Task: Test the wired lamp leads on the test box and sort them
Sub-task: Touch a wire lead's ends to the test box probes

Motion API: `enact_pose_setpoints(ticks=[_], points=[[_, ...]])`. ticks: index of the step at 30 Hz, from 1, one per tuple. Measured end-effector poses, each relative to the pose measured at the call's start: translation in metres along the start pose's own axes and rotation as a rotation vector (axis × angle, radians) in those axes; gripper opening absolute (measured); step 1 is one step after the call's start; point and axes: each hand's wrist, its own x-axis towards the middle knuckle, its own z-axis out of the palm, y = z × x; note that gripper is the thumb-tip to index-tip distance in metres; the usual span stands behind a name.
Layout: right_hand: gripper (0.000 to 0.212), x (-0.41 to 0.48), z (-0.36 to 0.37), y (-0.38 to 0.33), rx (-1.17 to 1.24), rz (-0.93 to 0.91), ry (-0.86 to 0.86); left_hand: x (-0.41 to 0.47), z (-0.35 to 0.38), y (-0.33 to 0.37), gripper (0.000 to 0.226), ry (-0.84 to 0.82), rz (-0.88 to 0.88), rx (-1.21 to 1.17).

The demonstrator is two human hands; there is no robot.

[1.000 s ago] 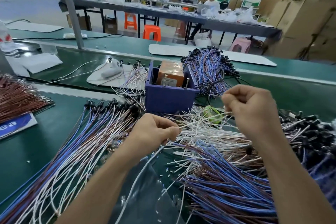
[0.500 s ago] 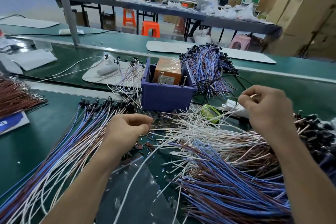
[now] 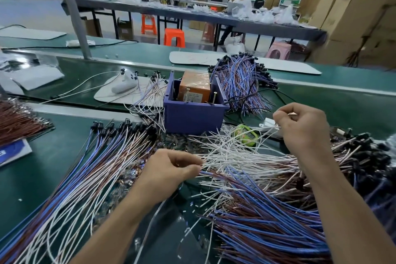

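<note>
White thin leads (image 3: 235, 154) sit pinched in your left hand (image 3: 171, 169) and right hand (image 3: 304, 126), while a tangled blue-brown wire heap (image 3: 267, 221) likely awaits the purple plastic test box (image 3: 192, 118).

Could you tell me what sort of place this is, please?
Most likely a factory assembly hall: long green conveyor benches, heaps of wired leads around a purple test box, and stacked cardboard cartons behind.

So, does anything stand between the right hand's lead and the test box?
Nothing visible does. The right hand pinches a white lead right of the purple test box; only loose leads lie below the gap.
</note>
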Motion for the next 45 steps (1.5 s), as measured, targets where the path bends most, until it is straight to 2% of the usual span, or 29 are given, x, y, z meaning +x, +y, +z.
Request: enact_pose_setpoints(ticks=[2, 4, 5, 7, 8, 11, 13, 16, 18, 21, 23, 25, 28, 31, 32, 35, 39, 45], points=[[0.021, 0.002, 0.000, 0.000, 0.015, 0.007, -0.035, -0.003, 0.004, 0.003, 0.039, 0.089, 0.046, 0.078], [0.020, 0.002, 0.001, -0.004, 0.092, 0.041, -0.108, -0.006, 0.015, 0.006, 0.055, 0.072, 0.145, 0.233], [0.021, 0.001, 0.001, -0.008, 0.149, 0.067, -0.142, -0.007, 0.022, 0.009, 0.052, 0.058, 0.196, 0.290], [0.022, 0.001, 0.001, -0.014, 0.200, 0.088, -0.158, -0.007, 0.032, 0.013, 0.028, 0.090, 0.256, 0.302], [0.021, 0.001, 0.001, -0.015, 0.144, 0.061, -0.140, -0.007, 0.033, 0.014, 0.019, 0.116, 0.256, 0.264], [0.013, -0.002, 0.000, -0.017, -0.321, -0.155, -0.040, -0.007, 0.029, 0.011, 0.017, 0.197, 0.242, 0.158], [0.008, -0.018, 0.007, -0.028, -0.416, -0.322, -0.053, -0.009, 0.028, 0.009, 0.022, 0.270, 0.317, 0.281], [0.010, -0.047, 0.033, -0.044, -0.428, -0.561, -0.302, -0.010, 0.031, 0.010, 0.024, 0.363, 0.504, 0.483], [0.014, -0.067, 0.054, -0.046, -0.549, -0.701, -0.434, -0.010, 0.031, 0.010, 0.029, 0.330, 0.533, 0.489], [0.017, -0.075, 0.071, -0.039, -0.514, -0.615, -0.402, -0.006, 0.023, 0.009, 0.015, 0.271, 0.326, 0.240], [0.015, -0.075, 0.076, -0.033, -0.482, -0.527, -0.326, -0.003, 0.014, 0.010, 0.026, 0.316, 0.222, 0.068], [0.017, -0.074, 0.080, -0.029, -0.429, -0.464, -0.296, 0.002, 0.004, 0.009, 0.024, 0.329, 0.167, -0.080], [0.018, -0.068, 0.084, -0.023, -0.248, -0.274, -0.295, 0.005, -0.011, 0.008, 0.016, 0.272, 0.026, -0.340], [0.020, -0.064, 0.085, -0.018, -0.125, -0.154, -0.300, 0.007, -0.017, 0.008, 0.027, 0.203, -0.115, -0.676], [0.021, -0.064, 0.086, -0.017, -0.084, -0.137, -0.315, 0.009, -0.018, 0.006, 0.024, 0.204, -0.147, -0.736], [0.023, -0.066, 0.085, -0.016, -0.020, -0.149, -0.388, 0.013, -0.019, 0.003, 0.009, 0.223, -0.219, -0.762], [0.026, -0.061, 0.079, -0.018, 0.005, -0.215, -0.475, 0.016, -0.017, 0.000, 0.021, 0.288, -0.258, -0.726], [0.023, -0.049, 0.074, -0.032, 0.013, -0.293, -0.355, 0.016, -0.005, 0.004, 0.023, 0.281, -0.229, -0.851]])
